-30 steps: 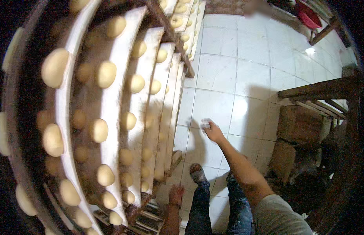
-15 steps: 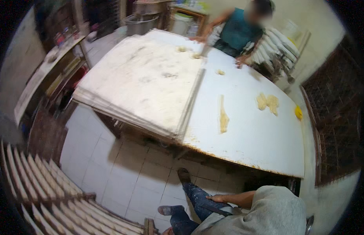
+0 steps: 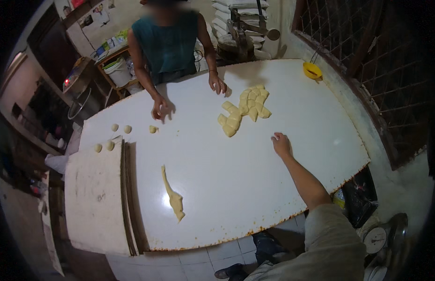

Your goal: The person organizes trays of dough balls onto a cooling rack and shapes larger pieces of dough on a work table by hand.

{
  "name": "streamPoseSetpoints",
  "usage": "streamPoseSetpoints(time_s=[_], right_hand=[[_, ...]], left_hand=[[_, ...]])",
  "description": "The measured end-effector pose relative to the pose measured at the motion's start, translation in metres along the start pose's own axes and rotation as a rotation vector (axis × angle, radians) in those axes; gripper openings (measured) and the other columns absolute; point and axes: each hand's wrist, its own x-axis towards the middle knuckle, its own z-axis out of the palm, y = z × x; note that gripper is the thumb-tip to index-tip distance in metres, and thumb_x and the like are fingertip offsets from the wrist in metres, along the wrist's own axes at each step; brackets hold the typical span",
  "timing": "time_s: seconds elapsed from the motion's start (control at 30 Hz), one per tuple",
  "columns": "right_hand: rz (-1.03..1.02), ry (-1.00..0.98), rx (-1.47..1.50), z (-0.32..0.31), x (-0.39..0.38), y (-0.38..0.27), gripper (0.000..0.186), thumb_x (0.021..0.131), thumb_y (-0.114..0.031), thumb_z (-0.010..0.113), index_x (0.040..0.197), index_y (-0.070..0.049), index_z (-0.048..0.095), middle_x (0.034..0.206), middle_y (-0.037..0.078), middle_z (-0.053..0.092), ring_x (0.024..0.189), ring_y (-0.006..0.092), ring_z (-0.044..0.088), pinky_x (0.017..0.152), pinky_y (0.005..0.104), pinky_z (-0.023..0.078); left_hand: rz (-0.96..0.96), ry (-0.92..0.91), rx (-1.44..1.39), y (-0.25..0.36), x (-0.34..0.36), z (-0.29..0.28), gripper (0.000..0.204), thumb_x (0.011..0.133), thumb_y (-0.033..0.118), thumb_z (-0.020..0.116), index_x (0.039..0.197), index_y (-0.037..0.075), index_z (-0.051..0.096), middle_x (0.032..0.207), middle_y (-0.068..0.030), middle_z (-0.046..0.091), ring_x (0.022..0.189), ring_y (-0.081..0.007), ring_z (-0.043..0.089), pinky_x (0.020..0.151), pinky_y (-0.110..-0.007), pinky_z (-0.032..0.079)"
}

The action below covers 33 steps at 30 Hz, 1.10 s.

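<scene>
My right hand rests loosely curled and empty on the white table, just short of the heap of cut dough pieces — soft, light, probably tacky, best pinched gently by the sides — my left hand is out of sight.

Right hand: extended forward over the bench, palm down, fingers loosely curled, fingertips resting on or just above the bench top; contact cannot be confirmed. The grip is empty. Right forearm: bare, running straight from the near edge of the bench up to the hand, wrist level and unbent. Upper arm and shoulder: covered by a light grey sleeve, below the bench's near edge. Left hand and left arm: not in view. Legs and a foot show beneath the bench edge.
</scene>
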Motion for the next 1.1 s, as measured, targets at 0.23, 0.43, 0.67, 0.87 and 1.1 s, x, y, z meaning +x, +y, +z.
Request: streamPoseSetpoints(time_s=[0.23,0.43,0.67,0.87,1.1], right_hand=[[0.184,-0.161,-0.170,0.080,0.203,-0.035,0.052,0.095,-0.045,0.073,0.123,-0.001,0.068,0.123,0.024,0.071,0.115,0.0435,0.067,0.103,0.0487,0.053],[0.149,-0.020,0.029,0.097,0.240,0.036,0.051,0.090,-0.034,0.079,0.118,0.005,0.062,0.112,0.021,0.071,0.102,0.0342,0.072,0.086,0.0428,0.058],[0.869,-0.665,1.047,0.000,0.010,-0.033,0.039,0.100,-0.026,0.071,0.129,-0.001,0.065,0.107,0.006,0.067,0.093,0.0189,0.064,0.078,0.0360,0.054],[0.698,-1.178,1.146,-0.071,-0.188,-0.130,0.045,0.096,-0.025,0.079,0.132,-0.002,0.063,0.115,0.006,0.071,0.101,0.0164,0.069,0.084,0.0313,0.056],[0.113,-1.203,0.483,-0.124,-0.216,-0.180,0.042,0.091,-0.029,0.084,0.126,-0.009,0.072,0.104,0.008,0.076,0.096,0.0172,0.069,0.087,0.0338,0.054]], left_hand=[[-0.428,-0.107,-0.514,0.131,0.087,0.116,0.039,0.109,0.027,0.055,0.143,0.008,0.061,0.138,-0.0093,0.068,0.122,-0.0243,0.066,0.099,-0.038,0.052],[-0.196,-0.276,-0.279,0.202,0.126,0.138,0.041,0.108,0.032,0.061,0.142,0.008,0.063,0.138,-0.0098,0.068,0.123,-0.0220,0.065,0.103,-0.041,0.051],[0.213,-0.574,-0.121,0.320,0.190,0.146,0.051,0.110,0.032,0.062,0.149,0.001,0.055,0.138,-0.0103,0.068,0.126,-0.0185,0.062,0.110,-0.034,0.048],[-0.027,-0.466,-0.573,0.408,0.239,0.178,0.054,0.109,0.042,0.062,0.143,0.000,0.061,0.130,-0.0093,0.070,0.116,-0.0166,0.067,0.099,-0.034,0.055],[0.272,-0.164,-0.833,0.358,0.246,0.111,0.041,0.112,0.026,0.059,0.139,-0.005,0.055,0.113,-0.0127,0.073,0.102,-0.0254,0.073,0.090,-0.039,0.062]])
